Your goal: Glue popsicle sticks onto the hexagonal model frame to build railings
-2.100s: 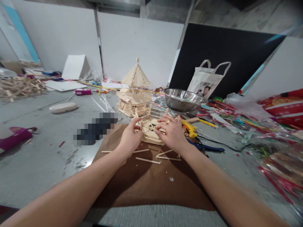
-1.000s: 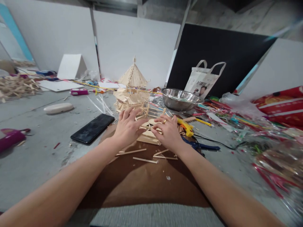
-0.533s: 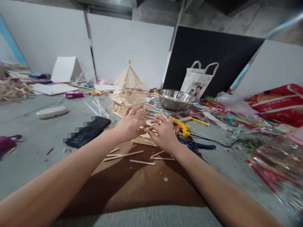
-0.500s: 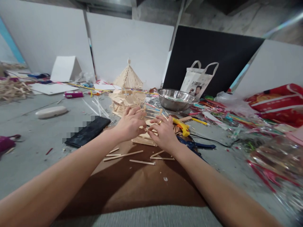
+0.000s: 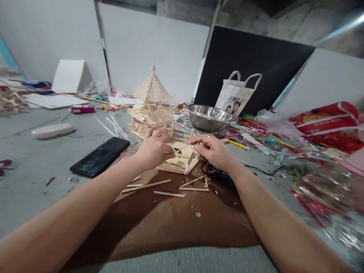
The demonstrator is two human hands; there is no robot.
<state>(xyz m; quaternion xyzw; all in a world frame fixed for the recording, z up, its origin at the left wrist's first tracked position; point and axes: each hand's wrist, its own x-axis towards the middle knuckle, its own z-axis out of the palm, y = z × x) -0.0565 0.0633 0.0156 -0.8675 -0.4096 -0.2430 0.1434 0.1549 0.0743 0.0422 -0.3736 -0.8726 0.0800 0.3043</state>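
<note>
My left hand (image 5: pixel 156 148) is at the left side of a small platform (image 5: pixel 173 167) built of thin wooden sticks. Its fingers are bent in towards the thumb, and what lies between the tips is too small to make out. To the platform's right is my right hand (image 5: pixel 214 151), fingers apart and pointing left, with nothing visible in them. Behind the platform rises a stick pagoda (image 5: pixel 152 89) with a pointed roof. Several loose wooden sticks (image 5: pixel 169 194) lie in front on a brown sheet (image 5: pixel 159 227). The yellow-handled tool is hidden behind my right hand.
A black phone (image 5: pixel 99 156) lies to the left, with a white oval case (image 5: pixel 52 131) beyond it. At the back right are a steel bowl (image 5: pixel 212 119) and a white bag (image 5: pixel 234 93). Scraps and a red bag (image 5: pixel 330 123) cover the right; a dark cable (image 5: pixel 264 170) runs there.
My right hand has moved right, away from my left hand, and its fingers have parted. My left hand stays by the platform. The view has shifted slightly.
</note>
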